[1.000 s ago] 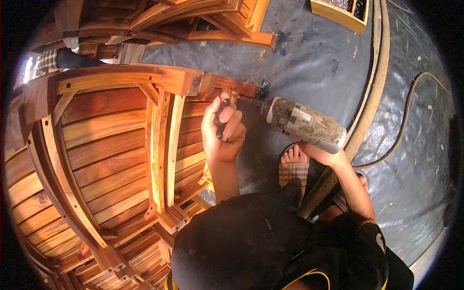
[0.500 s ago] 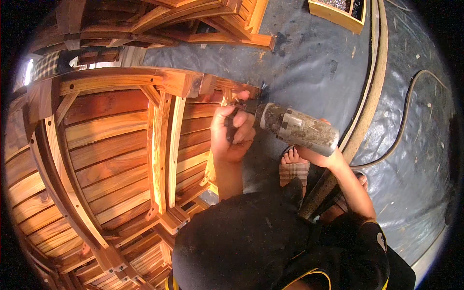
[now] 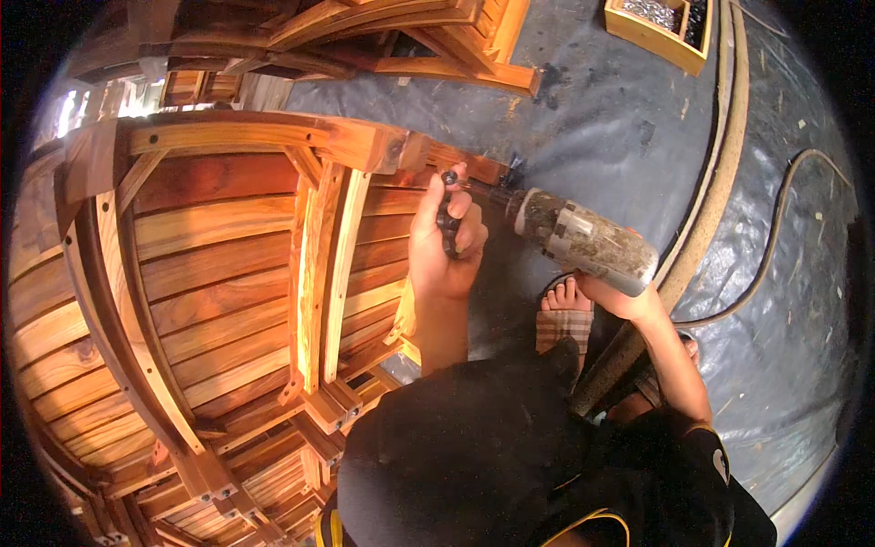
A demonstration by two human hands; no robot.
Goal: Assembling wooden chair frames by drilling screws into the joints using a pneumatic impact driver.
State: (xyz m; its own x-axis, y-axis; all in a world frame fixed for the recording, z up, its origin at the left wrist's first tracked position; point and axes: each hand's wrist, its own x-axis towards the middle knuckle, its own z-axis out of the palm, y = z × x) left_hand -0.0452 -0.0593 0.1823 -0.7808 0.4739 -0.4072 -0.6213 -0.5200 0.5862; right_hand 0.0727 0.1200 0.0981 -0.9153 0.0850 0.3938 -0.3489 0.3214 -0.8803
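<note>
1. Pointing left, with its nose tilted a little up, the power drill [image 3: 597, 244] is in the middle of the view, a bit to the right. It is gray and brown and looks dirty.
2. The right hand [image 3: 620, 294] is at the back end of the drill, on the low side. It has hold of the drill. The drill hides most of its fingers, so I cannot tell how far they curl.
3. The left hand [image 3: 447, 239] is just left of the drill's nose. Its fingers are bent and partly closed around some small dark pieces [image 3: 447, 223]. I cannot tell if the drill's thin tip touches the fingers.
4. Left of the drill is a big brown wooden frame [image 3: 342, 283] with many slats.
5. Below the drill is a bare foot [image 3: 567, 296], with a checked pant leg [image 3: 563, 330] next to it. Lower down is a black cap [image 3: 437, 447].
6. Up and left from the drill is more wooden furniture [image 3: 497, 77].
7. Up and right from the drill is a wooden box [image 3: 652, 44] with shiny bits in it.
8. Right of the drill, a thin hose [image 3: 777, 219] bends across the gray floor sheet [image 3: 793, 301].
</note>
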